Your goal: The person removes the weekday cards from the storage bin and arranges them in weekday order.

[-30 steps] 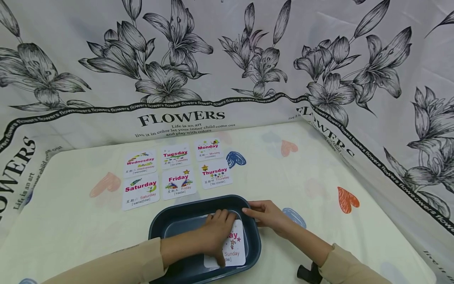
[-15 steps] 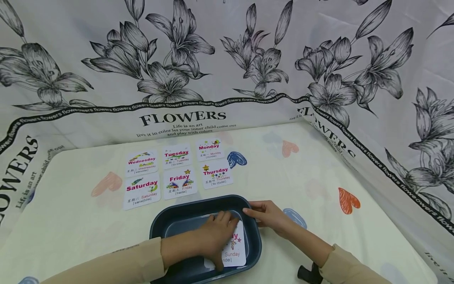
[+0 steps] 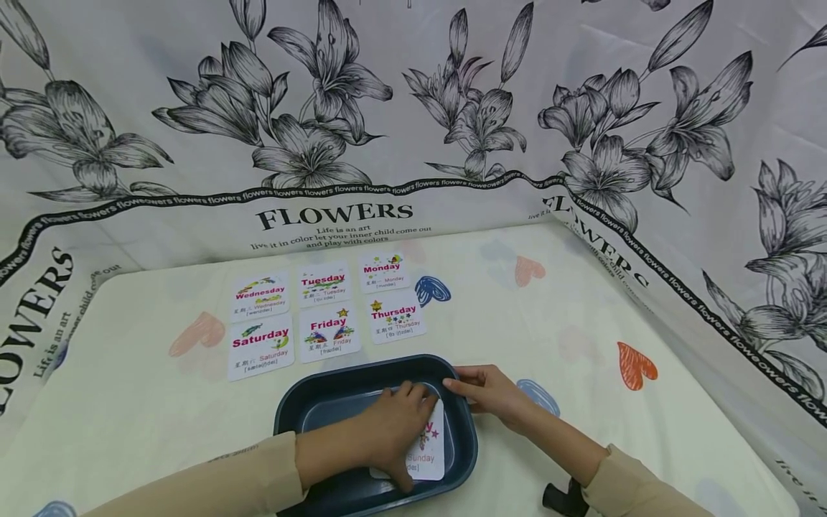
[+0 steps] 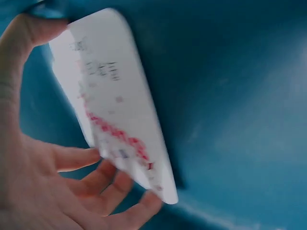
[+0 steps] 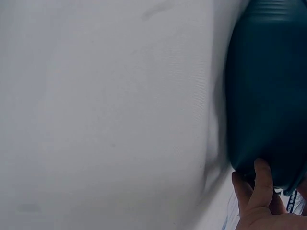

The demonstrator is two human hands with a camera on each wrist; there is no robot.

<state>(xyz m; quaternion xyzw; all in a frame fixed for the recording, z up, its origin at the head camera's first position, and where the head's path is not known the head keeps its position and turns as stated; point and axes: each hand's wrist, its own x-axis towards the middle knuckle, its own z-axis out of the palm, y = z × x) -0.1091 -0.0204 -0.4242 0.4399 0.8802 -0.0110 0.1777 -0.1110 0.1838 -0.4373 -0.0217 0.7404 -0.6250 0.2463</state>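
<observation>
A dark blue-green plastic tray (image 3: 388, 368) stands at the front of the table. Inside it, my left hand (image 3: 397, 431) holds the white "Sunday" card (image 3: 428, 449) between the thumb at one edge and the fingertips at the opposite edge. In the left wrist view the card (image 4: 112, 91) is tilted above the tray floor; a second pale edge shows beside it, and I cannot tell whether that is another card. My right hand (image 3: 491, 391) grips the tray's right far corner, thumb at the rim and fingers against the outer wall (image 5: 266, 105).
Beyond the tray, two rows of cards lie on the table: Wednesday (image 3: 260, 296), Tuesday (image 3: 324, 286), Monday (image 3: 383, 273), then Saturday (image 3: 260, 348), Friday (image 3: 329, 334) and Thursday (image 3: 397, 316). A black object (image 3: 565, 499) is by the right sleeve. Flower-printed cloth (image 3: 472, 108) hangs behind.
The Sunday card has shifted slightly up and away in the tray with my left hand's fingers on it. My right hand keeps its place on the tray. The head view drifts a little.
</observation>
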